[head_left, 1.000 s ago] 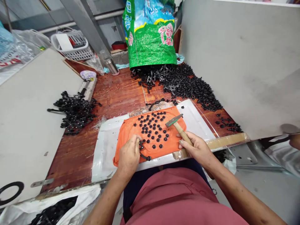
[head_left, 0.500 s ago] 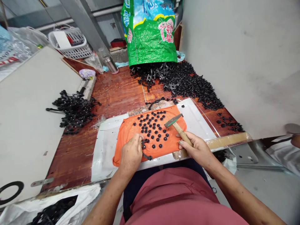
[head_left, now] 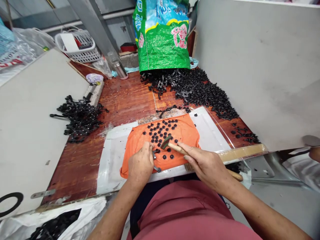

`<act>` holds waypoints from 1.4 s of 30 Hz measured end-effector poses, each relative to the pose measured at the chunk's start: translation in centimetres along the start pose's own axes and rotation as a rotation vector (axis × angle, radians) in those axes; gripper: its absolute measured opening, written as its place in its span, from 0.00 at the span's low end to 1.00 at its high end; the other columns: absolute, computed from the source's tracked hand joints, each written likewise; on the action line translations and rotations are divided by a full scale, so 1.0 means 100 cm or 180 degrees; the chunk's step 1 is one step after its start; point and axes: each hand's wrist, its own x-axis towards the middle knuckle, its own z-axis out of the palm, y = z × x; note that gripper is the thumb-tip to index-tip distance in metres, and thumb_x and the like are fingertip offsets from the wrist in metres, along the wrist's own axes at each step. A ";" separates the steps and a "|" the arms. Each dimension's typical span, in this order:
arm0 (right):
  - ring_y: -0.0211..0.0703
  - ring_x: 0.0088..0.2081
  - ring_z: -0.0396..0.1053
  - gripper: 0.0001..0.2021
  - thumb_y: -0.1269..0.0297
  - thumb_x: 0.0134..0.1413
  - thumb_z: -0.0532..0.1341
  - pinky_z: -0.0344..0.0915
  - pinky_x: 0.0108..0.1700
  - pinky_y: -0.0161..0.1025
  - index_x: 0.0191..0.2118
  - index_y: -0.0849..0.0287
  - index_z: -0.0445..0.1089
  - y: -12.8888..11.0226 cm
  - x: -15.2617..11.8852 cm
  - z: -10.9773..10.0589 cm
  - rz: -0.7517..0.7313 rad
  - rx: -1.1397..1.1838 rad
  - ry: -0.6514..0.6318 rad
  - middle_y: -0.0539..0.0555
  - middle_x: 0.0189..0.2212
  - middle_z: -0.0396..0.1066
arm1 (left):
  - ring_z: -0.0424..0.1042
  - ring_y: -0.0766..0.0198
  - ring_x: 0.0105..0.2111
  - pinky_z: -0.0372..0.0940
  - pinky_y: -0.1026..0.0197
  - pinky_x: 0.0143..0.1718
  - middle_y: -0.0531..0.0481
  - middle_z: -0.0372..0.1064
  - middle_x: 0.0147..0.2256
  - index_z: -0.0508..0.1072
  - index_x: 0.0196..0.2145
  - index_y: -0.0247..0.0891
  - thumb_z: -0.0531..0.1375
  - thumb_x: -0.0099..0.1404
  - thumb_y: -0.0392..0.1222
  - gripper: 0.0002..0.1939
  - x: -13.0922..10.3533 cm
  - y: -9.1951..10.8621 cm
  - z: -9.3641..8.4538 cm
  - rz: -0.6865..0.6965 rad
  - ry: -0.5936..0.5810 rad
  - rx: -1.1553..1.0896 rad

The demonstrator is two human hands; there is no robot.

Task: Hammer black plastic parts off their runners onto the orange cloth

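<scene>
Hammer (head_left: 176, 147): while the right hand (head_left: 206, 163) grips its pale wooden handle, the dark, wedge-shaped head (head_left: 165, 142) lies over the orange cloth (head_left: 136, 138).
Jointed strip (head_left: 158, 170): black, slender, pinched by the left hand (head_left: 141, 161) at the cloth's near side.
Cloth: soft, wrinkled, strewn with round black studs (head_left: 164, 157).
Bench (head_left: 120, 100): red-brown grained wood, bearing heaped black parts (head_left: 215, 100) before a crinkled green sack (head_left: 165, 50).
</scene>
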 end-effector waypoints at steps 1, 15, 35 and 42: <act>0.48 0.46 0.77 0.26 0.66 0.73 0.51 0.70 0.50 0.43 0.72 0.47 0.54 -0.003 0.001 0.002 -0.0097 -0.0078 0.0073 0.56 0.50 0.79 | 0.71 0.54 0.24 0.56 0.59 0.28 0.49 0.73 0.26 0.71 0.37 0.43 0.53 0.70 0.41 0.08 0.000 0.000 0.000 -0.0017 -0.0012 0.0008; 0.41 0.28 0.71 0.26 0.72 0.69 0.52 0.59 0.31 0.37 0.69 0.51 0.59 -0.011 0.006 0.014 -0.0371 -0.1169 0.0137 0.51 0.31 0.74 | 0.69 0.58 0.23 0.53 0.60 0.26 0.51 0.68 0.24 0.69 0.38 0.41 0.48 0.73 0.41 0.11 0.002 0.005 0.000 -0.0262 -0.0277 0.0757; 0.41 0.28 0.71 0.30 0.74 0.66 0.53 0.59 0.30 0.37 0.71 0.50 0.55 -0.017 0.010 0.003 -0.0316 -0.1285 -0.0071 0.49 0.31 0.73 | 0.63 0.58 0.18 0.45 0.59 0.24 0.52 0.61 0.20 0.70 0.38 0.40 0.47 0.72 0.45 0.14 0.002 0.000 0.004 -0.0149 -0.0139 0.0699; 0.43 0.28 0.71 0.31 0.75 0.65 0.53 0.58 0.30 0.38 0.71 0.53 0.56 -0.020 0.010 0.004 -0.0339 -0.1337 -0.0097 0.51 0.31 0.74 | 0.62 0.58 0.18 0.48 0.59 0.25 0.51 0.61 0.20 0.71 0.40 0.40 0.47 0.72 0.45 0.14 0.002 -0.001 0.005 -0.0225 -0.0105 0.0629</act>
